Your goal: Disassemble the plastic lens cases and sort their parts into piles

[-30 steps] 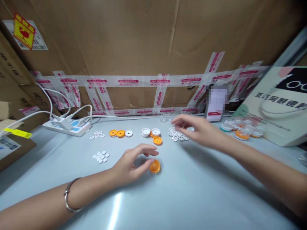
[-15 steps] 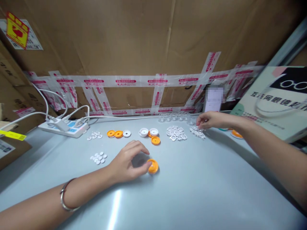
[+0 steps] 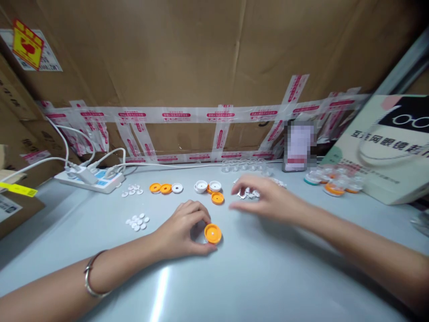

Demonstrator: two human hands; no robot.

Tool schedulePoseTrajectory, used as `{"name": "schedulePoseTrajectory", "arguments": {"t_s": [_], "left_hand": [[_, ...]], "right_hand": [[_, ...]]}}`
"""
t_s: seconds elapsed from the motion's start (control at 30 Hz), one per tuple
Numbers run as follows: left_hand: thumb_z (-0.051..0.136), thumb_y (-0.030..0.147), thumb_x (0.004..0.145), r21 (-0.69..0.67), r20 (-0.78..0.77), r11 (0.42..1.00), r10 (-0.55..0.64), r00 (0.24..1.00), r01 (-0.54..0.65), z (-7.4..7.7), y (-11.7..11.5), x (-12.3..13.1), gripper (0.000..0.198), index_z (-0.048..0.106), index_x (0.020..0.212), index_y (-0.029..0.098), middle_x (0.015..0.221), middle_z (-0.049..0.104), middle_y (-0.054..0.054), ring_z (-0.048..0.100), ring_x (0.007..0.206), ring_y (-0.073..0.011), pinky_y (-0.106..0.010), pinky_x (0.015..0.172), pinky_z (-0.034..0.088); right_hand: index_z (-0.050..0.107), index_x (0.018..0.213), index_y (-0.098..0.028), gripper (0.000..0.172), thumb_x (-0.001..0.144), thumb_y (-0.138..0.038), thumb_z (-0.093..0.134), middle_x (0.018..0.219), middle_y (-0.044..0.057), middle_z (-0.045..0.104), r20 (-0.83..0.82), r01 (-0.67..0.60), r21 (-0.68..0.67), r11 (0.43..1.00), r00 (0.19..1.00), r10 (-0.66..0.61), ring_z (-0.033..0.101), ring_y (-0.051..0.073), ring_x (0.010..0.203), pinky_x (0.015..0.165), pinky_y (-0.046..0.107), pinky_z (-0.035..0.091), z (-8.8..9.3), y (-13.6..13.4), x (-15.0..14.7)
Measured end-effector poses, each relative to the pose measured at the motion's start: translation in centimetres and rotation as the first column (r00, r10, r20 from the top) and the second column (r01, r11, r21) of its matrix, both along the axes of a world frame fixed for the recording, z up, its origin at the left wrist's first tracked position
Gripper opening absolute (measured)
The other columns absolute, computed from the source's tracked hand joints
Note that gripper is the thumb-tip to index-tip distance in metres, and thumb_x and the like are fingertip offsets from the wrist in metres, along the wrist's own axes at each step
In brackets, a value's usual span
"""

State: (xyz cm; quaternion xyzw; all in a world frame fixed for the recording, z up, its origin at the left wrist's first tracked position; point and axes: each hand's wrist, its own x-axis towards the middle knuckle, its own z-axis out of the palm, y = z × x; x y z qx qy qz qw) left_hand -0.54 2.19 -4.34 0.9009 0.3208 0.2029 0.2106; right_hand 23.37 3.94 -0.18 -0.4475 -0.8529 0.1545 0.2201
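My left hand (image 3: 182, 230) rests on the grey table and pinches an orange round cap (image 3: 213, 233) between thumb and fingers, tilting its open side toward me. My right hand (image 3: 264, 201) is blurred by motion, hovering over the table just right of the cap, with its fingers drawn together; I cannot make out anything in them. Behind it lies a heap of small silvery metal pieces (image 3: 250, 192). More orange and white caps (image 3: 212, 190) sit just beyond my left hand.
Orange and white discs (image 3: 166, 188) and small white buttons (image 3: 137, 221) lie at the left. A power strip (image 3: 90, 179) with cables sits back left. A phone (image 3: 296, 145), clear cups (image 3: 244, 165), finished pieces (image 3: 331, 183) and a printed box (image 3: 385, 147) stand at the right. Cardboard walls close the back.
My right hand came back from the far metal pieces near the phone toward the orange cap. My left hand turned the cap so that its open side faces me.
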Motion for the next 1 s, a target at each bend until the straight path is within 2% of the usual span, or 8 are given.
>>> {"name": "schedulePoseTrajectory", "arguments": {"t_s": [0.07, 0.13, 0.3, 0.5, 0.57, 0.7, 0.83, 1.0], "left_hand": [[0.07, 0.034, 0.067, 0.01, 0.007, 1.0, -0.006, 1.0, 0.006, -0.1, 0.0, 0.0, 0.029, 0.055, 0.087, 0.019, 0.097, 0.057, -0.004, 0.05, 0.093, -0.0193, -0.033, 0.083, 0.036], [0.069, 0.034, 0.068, 0.02, 0.014, 1.0, -0.007, 1.0, 0.007, -0.2, 0.0, -0.1, 0.028, 0.056, 0.087, 0.018, 0.097, 0.057, -0.004, 0.05, 0.093, -0.0192, -0.033, 0.083, 0.035], [0.072, 0.039, 0.065, 0.007, 0.041, 1.0, -0.002, 0.999, 0.002, -0.5, 0.2, -0.3, 0.032, 0.059, 0.085, 0.018, 0.095, 0.057, -0.005, 0.051, 0.091, -0.0198, -0.033, 0.081, 0.036], [0.072, 0.035, 0.066, -0.063, 0.079, 0.998, -0.006, 0.997, 0.011, -0.3, 0.5, -0.2, 0.026, 0.06, 0.082, 0.017, 0.095, 0.059, -0.005, 0.052, 0.093, -0.0197, -0.034, 0.085, 0.037], [0.071, 0.034, 0.066, -0.102, 0.07, 0.995, -0.003, 0.998, 0.01, -0.2, 0.5, -0.2, 0.026, 0.06, 0.082, 0.017, 0.096, 0.059, -0.005, 0.052, 0.094, -0.0198, -0.034, 0.086, 0.037], [0.072, 0.033, 0.065, -0.146, 0.034, 0.989, 0.005, 0.999, 0.0, 0.1, 0.6, -0.2, 0.03, 0.06, 0.089, 0.019, 0.1, 0.057, -0.004, 0.049, 0.098, -0.0208, -0.034, 0.089, 0.038], [0.071, 0.028, 0.065, -0.099, 0.039, 0.995, -0.025, 0.999, 0.029, 0.1, 0.3, -0.2, 0.025, 0.059, 0.086, 0.019, 0.1, 0.057, -0.004, 0.049, 0.099, -0.0199, -0.035, 0.092, 0.035], [0.071, 0.029, 0.066, -0.051, 0.035, 0.998, -0.042, 0.998, 0.044, -0.1, 0.2, -0.3, 0.025, 0.06, 0.087, 0.02, 0.1, 0.058, -0.004, 0.05, 0.098, -0.0192, -0.034, 0.092, 0.035]], "right_hand": [[0.058, 0.091, -0.019, 0.031, 0.071, -0.043, 0.066, 0.092, 0.006, 0.064, 0.012, -0.121, 0.015, 0.993, 0.993, 0.121, 0.059, 0.02, 0.084, 0.074, 0.032, 0.044, -1.4, -1.8, -2.7], [0.059, 0.091, -0.018, 0.032, 0.071, -0.042, 0.067, 0.09, 0.006, 0.064, 0.022, -0.17, -0.001, 0.985, 0.985, 0.17, 0.059, 0.02, 0.084, 0.074, 0.034, 0.043, -2.7, -2.8, -4.2], [0.061, 0.092, -0.016, 0.042, 0.062, -0.043, 0.074, 0.086, 0.006, 0.066, -0.06, -0.212, -0.048, 0.976, 0.976, 0.209, 0.06, 0.02, 0.082, 0.074, 0.033, 0.044, -3.6, -2.7, -4.2], [0.062, 0.081, -0.015, 0.013, 0.072, -0.025, 0.065, 0.079, 0.006, 0.065, -0.129, -0.223, -0.042, 0.974, 0.968, 0.216, 0.06, 0.017, 0.074, 0.067, 0.028, 0.046, -3.6, -3.3, -4.4], [0.061, 0.079, -0.016, 0.009, 0.071, -0.018, 0.063, 0.078, 0.004, 0.065, -0.201, -0.21, 0.008, 0.978, 0.957, 0.207, 0.06, 0.016, 0.073, 0.066, 0.026, 0.046, -3.5, -3.5, -4.5], [0.059, 0.084, -0.019, 0.015, 0.07, -0.018, 0.062, 0.083, 0.003, 0.066, -0.303, -0.093, 0.06, 0.994, 0.947, 0.106, 0.061, 0.016, 0.077, 0.07, 0.027, 0.046, -2.6, -2.7, -4.5], [0.06, 0.093, -0.022, 0.019, 0.075, -0.019, 0.06, 0.098, 0.004, 0.067, -0.217, -0.008, 0.109, 0.994, 0.976, 0.032, 0.06, 0.019, 0.092, 0.082, 0.035, 0.042, -2.7, -0.4, -4.5], [0.062, 0.101, -0.024, 0.021, 0.08, -0.026, 0.058, 0.104, 0.005, 0.067, -0.054, 0.001, 0.17, 0.985, 0.998, 0.008, 0.054, 0.023, 0.105, 0.088, 0.041, 0.034, -4.3, 1.1, -5.0]]}}
